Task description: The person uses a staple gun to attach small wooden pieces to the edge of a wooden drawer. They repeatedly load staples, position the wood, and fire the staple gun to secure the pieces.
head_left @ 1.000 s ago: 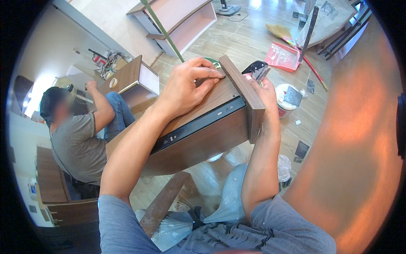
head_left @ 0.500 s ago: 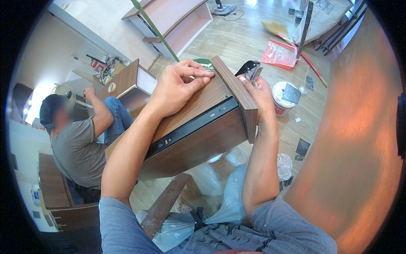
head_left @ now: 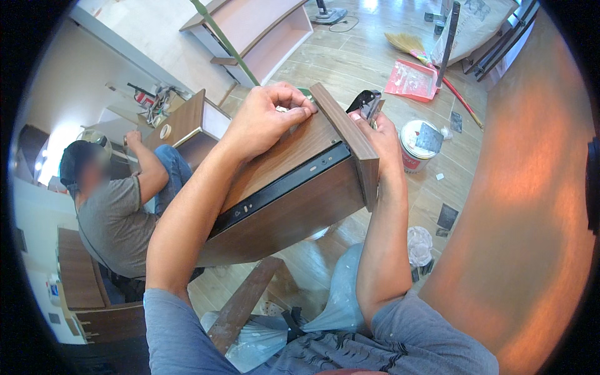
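Observation:
A wood-grain drawer (head_left: 275, 222) lies tilted across the middle, its front panel (head_left: 347, 147) at the right end and a black metal slide rail (head_left: 281, 187) along its near side. My left hand (head_left: 265, 122) is above the drawer, thumb and fingers pinched together at the inner edge of the front panel. Whatever it pinches is too small to make out; a whitish bit shows by the curled fingers. Beyond the panel, my right hand (head_left: 378, 134) grips a black-and-metal hand tool (head_left: 365, 106), whose exact kind I cannot tell.
A co-worker (head_left: 119, 212) in a cap sits at the left beside another wood-grain cabinet piece (head_left: 178, 122). Right of the drawer are a paint bucket (head_left: 420, 144), a pink dustpan (head_left: 412, 80) and a broom (head_left: 406, 42). A large curved brown surface (head_left: 519, 225) fills the right side.
My left fingers have curled a little more and shifted slightly along the panel's inner edge. The right hand still grips the tool, nearly in place.

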### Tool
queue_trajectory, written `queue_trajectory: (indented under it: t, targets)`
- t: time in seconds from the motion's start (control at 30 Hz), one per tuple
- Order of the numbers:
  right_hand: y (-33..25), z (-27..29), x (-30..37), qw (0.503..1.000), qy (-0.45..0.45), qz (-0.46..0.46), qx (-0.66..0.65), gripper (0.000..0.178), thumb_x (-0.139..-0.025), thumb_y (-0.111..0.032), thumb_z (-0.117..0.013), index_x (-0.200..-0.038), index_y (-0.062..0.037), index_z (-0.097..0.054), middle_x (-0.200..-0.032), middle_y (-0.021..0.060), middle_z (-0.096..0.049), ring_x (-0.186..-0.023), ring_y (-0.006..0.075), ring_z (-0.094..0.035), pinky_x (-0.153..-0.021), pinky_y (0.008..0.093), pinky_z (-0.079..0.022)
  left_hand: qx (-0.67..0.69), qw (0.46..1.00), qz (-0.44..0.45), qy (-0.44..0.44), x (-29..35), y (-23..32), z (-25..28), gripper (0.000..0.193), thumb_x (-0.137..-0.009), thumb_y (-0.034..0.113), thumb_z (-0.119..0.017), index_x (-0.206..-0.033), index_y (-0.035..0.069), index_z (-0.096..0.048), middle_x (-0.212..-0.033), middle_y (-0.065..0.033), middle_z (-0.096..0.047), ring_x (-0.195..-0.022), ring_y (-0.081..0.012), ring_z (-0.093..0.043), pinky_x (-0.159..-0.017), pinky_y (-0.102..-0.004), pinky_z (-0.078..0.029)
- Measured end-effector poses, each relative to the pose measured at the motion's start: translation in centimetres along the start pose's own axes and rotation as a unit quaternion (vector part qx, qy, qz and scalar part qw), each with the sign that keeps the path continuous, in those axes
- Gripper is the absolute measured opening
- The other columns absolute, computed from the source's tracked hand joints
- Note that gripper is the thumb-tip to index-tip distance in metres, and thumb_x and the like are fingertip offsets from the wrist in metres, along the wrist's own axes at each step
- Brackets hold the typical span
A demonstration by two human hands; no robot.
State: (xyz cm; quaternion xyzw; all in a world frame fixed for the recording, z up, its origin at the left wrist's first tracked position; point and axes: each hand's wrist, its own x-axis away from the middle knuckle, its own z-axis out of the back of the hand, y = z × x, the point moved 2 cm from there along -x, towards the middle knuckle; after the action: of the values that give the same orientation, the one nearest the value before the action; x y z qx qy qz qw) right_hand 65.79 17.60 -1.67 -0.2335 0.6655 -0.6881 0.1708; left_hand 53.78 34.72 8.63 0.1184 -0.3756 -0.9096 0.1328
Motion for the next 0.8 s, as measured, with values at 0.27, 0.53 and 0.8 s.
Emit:
queue_trajectory:
  t: [0.27,0.53,0.8]
  targets:
    - [-0.1,-0.1,-0.1,1.0,0.005,0.002,0.005,0.024,-0.096,-0.026,-0.065,-0.101,-0.0041,-0.073,-0.096,0.0096,-0.079,-0.099,0.0221,-0.069,-0.096,0.036,-0.048,0.136,0.986,0.096,-0.02,-0.3,-0.6,-0.1,0.012,-0.086,0.012,-0.079,-0.096,0.004,-0.079,-0.099,-0.0034,-0.072,-0.089,-0.0121,-0.065,-0.082,-0.0287,-0.05]
    - [-0.2,0.0,-0.1,1.0,0.008,0.002,0.024,0.024,-0.096,-0.027,-0.066,-0.1,-0.0042,-0.073,-0.096,0.0094,-0.079,-0.097,0.0228,-0.07,-0.095,0.0364,-0.049,0.203,0.939,0.274,-0.056,-1.6,-0.7,0.2,0.016,-0.082,0.012,-0.082,-0.096,0.01,-0.073,-0.092,0.0007,-0.071,-0.081,-0.0095,-0.064,-0.075,-0.0233,-0.048]
    - [-0.4,-0.1,-0.1,0.999,0.005,0.018,0.027,0.024,-0.097,-0.027,-0.065,-0.103,-0.0047,-0.073,-0.096,0.0091,-0.079,-0.099,0.0237,-0.071,-0.095,0.0369,-0.049,0.253,0.935,0.244,-0.043,-1.2,-0.8,-0.4,0.022,-0.083,0.01,-0.082,-0.104,0.007,-0.075,-0.097,-0.0015,-0.074,-0.087,-0.0102,-0.066,-0.081,-0.0251,-0.05]
